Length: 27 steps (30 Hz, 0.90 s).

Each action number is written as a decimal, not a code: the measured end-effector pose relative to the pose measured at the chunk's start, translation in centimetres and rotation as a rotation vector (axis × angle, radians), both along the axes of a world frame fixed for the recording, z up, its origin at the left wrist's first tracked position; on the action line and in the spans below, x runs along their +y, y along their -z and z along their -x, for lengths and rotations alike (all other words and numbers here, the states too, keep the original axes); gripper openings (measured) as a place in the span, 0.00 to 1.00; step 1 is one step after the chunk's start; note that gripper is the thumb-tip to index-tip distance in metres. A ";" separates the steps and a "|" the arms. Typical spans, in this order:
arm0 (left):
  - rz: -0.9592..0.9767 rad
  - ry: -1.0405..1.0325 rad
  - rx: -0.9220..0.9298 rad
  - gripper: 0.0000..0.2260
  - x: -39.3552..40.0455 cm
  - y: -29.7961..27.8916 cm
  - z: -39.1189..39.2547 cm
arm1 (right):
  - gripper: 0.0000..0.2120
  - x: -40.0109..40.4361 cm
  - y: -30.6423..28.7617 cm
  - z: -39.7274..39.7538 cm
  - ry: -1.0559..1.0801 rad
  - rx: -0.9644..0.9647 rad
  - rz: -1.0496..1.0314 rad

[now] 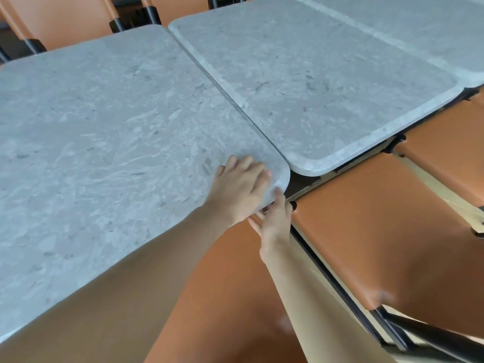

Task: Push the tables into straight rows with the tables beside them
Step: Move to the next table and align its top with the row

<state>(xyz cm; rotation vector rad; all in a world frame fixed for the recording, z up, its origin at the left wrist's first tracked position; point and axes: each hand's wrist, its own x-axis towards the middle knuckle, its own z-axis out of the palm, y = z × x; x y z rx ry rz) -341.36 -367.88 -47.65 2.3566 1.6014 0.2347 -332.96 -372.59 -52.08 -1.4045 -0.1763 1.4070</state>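
Gripping the near worktop point(104, 132) at its rounded corner, left hand point(239, 188) flat on top and right hand point(275, 218) pinching the edge, risks a skewed push that leaves its front edge jutting past the touching neighbour point(314, 82).

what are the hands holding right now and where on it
Both hands are on the near table, at its rounded near-right corner: the left hand lies on top, the right hand grips the edge from below.
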 end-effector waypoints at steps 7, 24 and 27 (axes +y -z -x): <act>-0.041 0.144 0.272 0.22 5.8 -0.7 0.2 | 0.29 3.0 -1.3 -2.9 0.376 -0.421 -0.154; 0.056 -0.073 0.140 0.26 7.0 2.1 1.8 | 0.34 7.2 0.0 -0.7 0.500 -0.519 -0.234; 0.058 -0.065 0.116 0.26 6.9 2.1 1.8 | 0.34 7.3 -0.1 -0.7 0.496 -0.540 -0.215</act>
